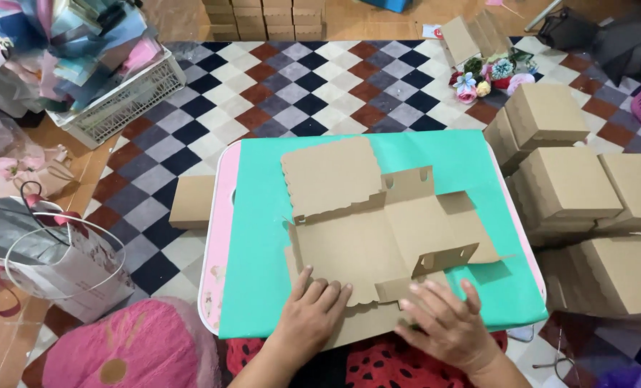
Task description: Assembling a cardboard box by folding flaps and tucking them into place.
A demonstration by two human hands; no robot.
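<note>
- Checkered rug (320, 79) in maroon, grey, cream and navy covered the floor ahead of me, and its far stretch toward the stacked small cartons (263, 18) was the widest open room I could see.
- The teal sheet (263, 237) lay over a pink-edged low table (216, 244); bare teal showed along its left side and its far right corner, giving free margin around the work.
- To the right, a pile of folded brown boxes (572, 187) crowded just beside the table's right edge, leaving little room on that side.
- To the left, a white slotted crate (122, 97) full of wrapping paper and a gift bag (61, 269) stood well apart from the table, with a single flat brown box (193, 201) touching the table's left rim.
- The unfolded cardboard blank (378, 237) lay flat in the middle of the teal sheet, one scalloped flap raised at the far left, two slotted tabs standing up, its near edge hanging over the table's front.
- My left hand (313, 312) pressed palm down on the blank's near-left panel, fingers flat and spread, gripping nothing.
- My right hand (446, 323) rested likewise on the near-right panel, fingers splayed and open, just below the slotted tab.
- A bunch of artificial flowers (489, 75) sat on the rug far right.
</note>
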